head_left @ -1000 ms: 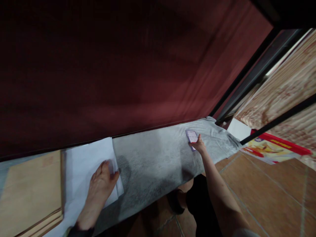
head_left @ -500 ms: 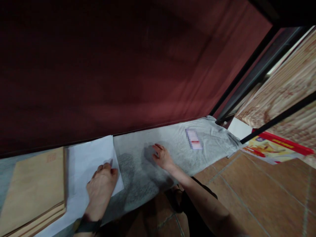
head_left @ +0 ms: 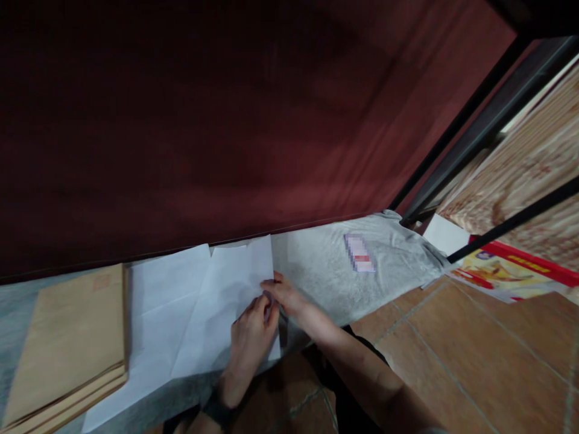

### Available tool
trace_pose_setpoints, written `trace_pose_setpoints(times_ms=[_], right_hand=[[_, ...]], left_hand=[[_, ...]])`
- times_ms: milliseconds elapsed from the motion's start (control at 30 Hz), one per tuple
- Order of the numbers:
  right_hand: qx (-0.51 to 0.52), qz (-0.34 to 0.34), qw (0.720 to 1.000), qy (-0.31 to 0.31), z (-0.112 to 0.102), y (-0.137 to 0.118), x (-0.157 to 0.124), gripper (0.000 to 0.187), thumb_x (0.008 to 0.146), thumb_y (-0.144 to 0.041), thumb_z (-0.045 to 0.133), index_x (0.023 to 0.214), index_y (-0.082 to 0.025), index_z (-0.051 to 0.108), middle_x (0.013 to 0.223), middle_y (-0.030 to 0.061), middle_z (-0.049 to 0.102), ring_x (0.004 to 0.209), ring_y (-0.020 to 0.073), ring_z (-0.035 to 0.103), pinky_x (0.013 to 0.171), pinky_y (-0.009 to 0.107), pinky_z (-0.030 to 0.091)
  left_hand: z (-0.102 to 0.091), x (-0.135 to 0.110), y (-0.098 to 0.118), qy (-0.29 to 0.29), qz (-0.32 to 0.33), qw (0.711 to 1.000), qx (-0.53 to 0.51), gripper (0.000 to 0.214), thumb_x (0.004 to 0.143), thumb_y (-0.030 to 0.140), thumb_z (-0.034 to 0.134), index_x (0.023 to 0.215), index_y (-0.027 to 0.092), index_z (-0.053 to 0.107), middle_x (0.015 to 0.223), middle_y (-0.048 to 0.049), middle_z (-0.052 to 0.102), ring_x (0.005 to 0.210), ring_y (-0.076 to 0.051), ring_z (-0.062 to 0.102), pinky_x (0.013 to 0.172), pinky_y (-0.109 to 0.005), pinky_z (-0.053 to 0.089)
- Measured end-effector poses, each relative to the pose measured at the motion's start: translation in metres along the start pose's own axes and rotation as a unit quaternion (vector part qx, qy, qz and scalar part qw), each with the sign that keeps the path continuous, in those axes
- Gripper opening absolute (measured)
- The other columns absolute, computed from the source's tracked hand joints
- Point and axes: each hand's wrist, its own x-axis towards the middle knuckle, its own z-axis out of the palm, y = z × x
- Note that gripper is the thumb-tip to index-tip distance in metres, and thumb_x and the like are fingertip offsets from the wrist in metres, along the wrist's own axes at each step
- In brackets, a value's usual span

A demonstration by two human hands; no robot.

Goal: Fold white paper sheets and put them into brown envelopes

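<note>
1. White paper (head_left: 221, 289), 7 o'clock on the grey-draped surface (head_left: 312, 265). Looks light, floppy, easy to crease imo.
2. Left hand (head_left: 253, 328): grip seems to be pinching its 3 o'clock edge. The right hand (head_left: 287, 295) meets it there, can't tell if pinching.
3. I'd hold opposite edges, gently.

Over the cloth-covered counter (head_left: 316, 256), the left grip (head_left: 253, 328) and right grip (head_left: 287, 296) are meeting at the right edge of white paper (head_left: 226, 283), their fingertips partly hidden. Brown envelopes (head_left: 75, 331) are lying stacked toward the counter's left end, beside the paper. A pixelated phone (head_left: 360, 252) is resting nearer the right end; beyond it, a red-and-yellow carton (head_left: 502, 270) is showing.
</note>
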Motion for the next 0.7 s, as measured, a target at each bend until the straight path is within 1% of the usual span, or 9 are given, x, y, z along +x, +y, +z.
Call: trace_pose_setpoints(times_ms=[67, 133, 200, 267, 367, 433, 500, 600, 700], right_hand=[[-0.009, 0.001, 1.0, 0.015, -0.015, -0.005, 0.002, 0.02, 0.064, -0.036, 0.074, 0.079, -0.023, 0.069, 0.07, -0.0021, 0.068, 0.066, 0.0185, 0.06, 0.064, 0.029, 0.047], [-0.014, 0.004, 1.0, 0.012, -0.035, -0.012, 0.002, 0.022, 0.063, -0.033, 0.073, 0.081, -0.021, 0.072, 0.074, -0.0002, 0.072, 0.066, 0.0183, 0.062, 0.064, 0.029, 0.047], [-0.017, 0.009, 1.0, 0.005, -0.055, -0.019, 0.0, 0.028, 0.062, -0.033, 0.074, 0.087, -0.019, 0.074, 0.078, 0.0008, 0.075, 0.066, 0.0183, 0.063, 0.064, 0.028, 0.048], [-0.032, 0.022, 0.999, 0.012, -0.074, -0.026, -0.003, 0.033, 0.061, -0.034, 0.075, 0.091, -0.019, 0.075, 0.079, 0.0017, 0.076, 0.064, 0.0182, 0.064, 0.062, 0.028, 0.048], [-0.085, 0.021, 0.995, 0.052, -0.095, -0.032, -0.003, 0.029, 0.062, -0.036, 0.073, 0.085, -0.019, 0.074, 0.07, 0.0012, 0.073, 0.057, 0.0181, 0.062, 0.054, 0.027, 0.045], [-0.104, 0.017, 0.992, 0.066, -0.102, -0.033, -0.001, 0.022, 0.06, -0.033, 0.073, 0.078, -0.02, 0.072, 0.062, -0.0002, 0.069, 0.052, 0.0166, 0.058, 0.049, 0.026, 0.041], [-0.116, 0.007, 0.99, 0.083, -0.105, -0.03, 0.002, 0.018, 0.059, -0.03, 0.073, 0.075, -0.021, 0.07, 0.06, -0.0009, 0.068, 0.053, 0.0159, 0.056, 0.049, 0.026, 0.039], [-0.132, -0.009, 0.985, 0.111, -0.103, -0.022, 0.008, 0.021, 0.06, -0.031, 0.07, 0.079, -0.021, 0.068, 0.066, 0.0006, 0.07, 0.06, 0.0177, 0.06, 0.054, 0.027, 0.043], [-0.167, -0.018, 0.978, 0.123, -0.099, -0.013, 0.012, 0.027, 0.065, -0.036, 0.064, 0.087, -0.02, 0.067, 0.074, 0.0026, 0.072, 0.066, 0.0204, 0.065, 0.059, 0.03, 0.049]], left_hand=[[0.001, 0.007, -0.008, 0.042, 0.025, 0.996, -0.074, 0.023, 0.098, 0.037, 0.047, 0.094, 0.022, 0.065, 0.091, -0.0055, 0.073, 0.082, -0.021, 0.07, 0.075, -0.031, 0.052], [-0.002, 0.016, -0.023, 0.113, 0.035, 0.987, -0.11, 0.024, 0.096, 0.038, 0.049, 0.1, 0.021, 0.065, 0.101, -0.0085, 0.071, 0.1, -0.024, 0.068, 0.092, -0.037, 0.053], [-0.006, 0.025, -0.042, 0.158, 0.009, 0.982, -0.108, 0.027, 0.093, 0.036, 0.052, 0.11, 0.019, 0.064, 0.115, -0.0118, 0.068, 0.113, -0.027, 0.063, 0.103, -0.043, 0.05], [-0.008, 0.03, -0.059, 0.16, -0.041, 0.981, -0.103, 0.031, 0.09, 0.032, 0.054, 0.117, 0.018, 0.061, 0.124, -0.0133, 0.064, 0.118, -0.028, 0.06, 0.107, -0.047, 0.049], [-0.001, 0.032, -0.074, 0.147, -0.088, 0.98, -0.099, 0.036, 0.088, 0.028, 0.056, 0.122, 0.017, 0.06, 0.132, -0.0149, 0.059, 0.133, -0.031, 0.052, 0.112, -0.051, 0.046], [0.009, 0.031, -0.075, 0.15, -0.085, 0.98, -0.101, 0.04, 0.088, 0.026, 0.057, 0.126, 0.017, 0.058, 0.141, -0.0165, 0.055, 0.14, -0.033, 0.047, 0.112, -0.053, 0.047], [0.022, 0.028, -0.069, 0.156, -0.057, 0.981, -0.101, 0.043, 0.089, 0.026, 0.057, 0.13, 0.017, 0.056, 0.148, -0.0183, 0.049, 0.142, -0.033, 0.045, 0.112, -0.055, 0.047], [0.039, 0.022, -0.054, 0.144, 0.01, 0.986, -0.079, 0.047, 0.091, 0.028, 0.056, 0.136, 0.017, 0.054, 0.157, -0.0177, 0.042, 0.147, -0.034, 0.04, 0.117, -0.057, 0.042], [0.049, 0.018, -0.038, 0.118, 0.056, 0.991, -0.039, 0.049, 0.095, 0.03, 0.053, 0.142, 0.017, 0.052, 0.162, -0.017, 0.039, 0.152, -0.035, 0.032, 0.12, -0.057, 0.037]])
